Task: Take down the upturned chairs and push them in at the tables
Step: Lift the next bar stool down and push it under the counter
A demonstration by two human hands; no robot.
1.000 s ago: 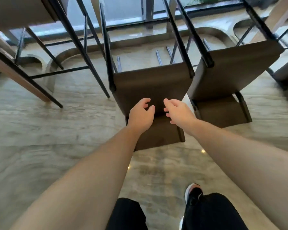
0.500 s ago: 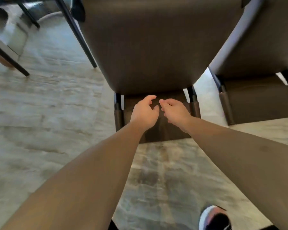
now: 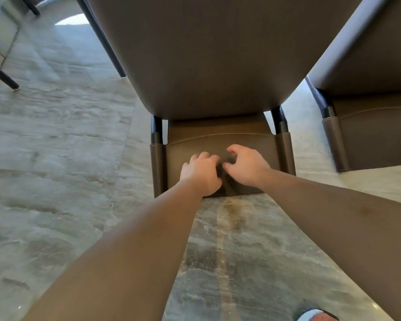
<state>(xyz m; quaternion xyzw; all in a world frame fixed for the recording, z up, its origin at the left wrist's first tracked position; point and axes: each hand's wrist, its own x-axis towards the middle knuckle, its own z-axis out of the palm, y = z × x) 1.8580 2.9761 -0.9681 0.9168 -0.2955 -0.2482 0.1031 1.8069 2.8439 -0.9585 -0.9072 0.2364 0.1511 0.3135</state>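
Brown upholstery covers an upturned chair, its seat underside looming in front of the person. Its backrest hangs down above the pale stone floor. The left hand and right hand sit side by side at the backrest with fingers curled; whether they grip it, I cannot tell. A second chair hangs just to the right.

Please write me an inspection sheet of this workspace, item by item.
Surface: grey veined floor.
Job's things: near chair upturned, its backrest pointing down; second chair at right, also upturned.
Clutter: nothing seen.
Hands: left hand and right hand side by side before the backrest, fingers loosely curled; contact unclear.
Cables: nothing seen.
Surroundings: dark furniture leg at left; shoe at bottom right.
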